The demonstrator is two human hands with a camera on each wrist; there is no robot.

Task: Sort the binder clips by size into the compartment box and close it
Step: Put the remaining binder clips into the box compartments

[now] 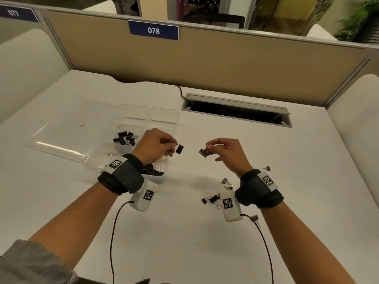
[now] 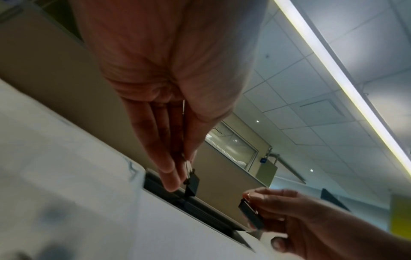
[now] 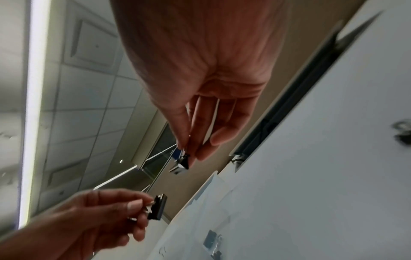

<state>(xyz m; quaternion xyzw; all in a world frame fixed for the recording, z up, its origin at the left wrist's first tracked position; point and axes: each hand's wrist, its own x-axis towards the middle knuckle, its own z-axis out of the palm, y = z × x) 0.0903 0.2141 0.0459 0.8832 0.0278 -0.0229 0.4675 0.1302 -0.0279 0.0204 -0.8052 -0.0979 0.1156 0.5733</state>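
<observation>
Binder clips (image 1: 179, 149) pinched, 1 per hand (image 1: 152, 144)

Two hands, the left hand (image 1: 152, 144) and right hand (image 1: 227, 151), each pinch one binder clip. One clear compartment box (image 1: 131, 121) sits far left; its piled clips cannot be counted

A white desk (image 1: 225, 232) fills the cubicle, walled at the back by a tan partition (image 1: 205, 62) bearing a blue plate (image 1: 153, 30) marked 078. A cable slot (image 1: 238, 111) is cut into the desk near the partition. Beyond lie glass panels and a plant (image 1: 361, 23). Overhead, a tiled ceiling (image 2: 333, 88) carries a long light strip (image 2: 347, 84).
</observation>
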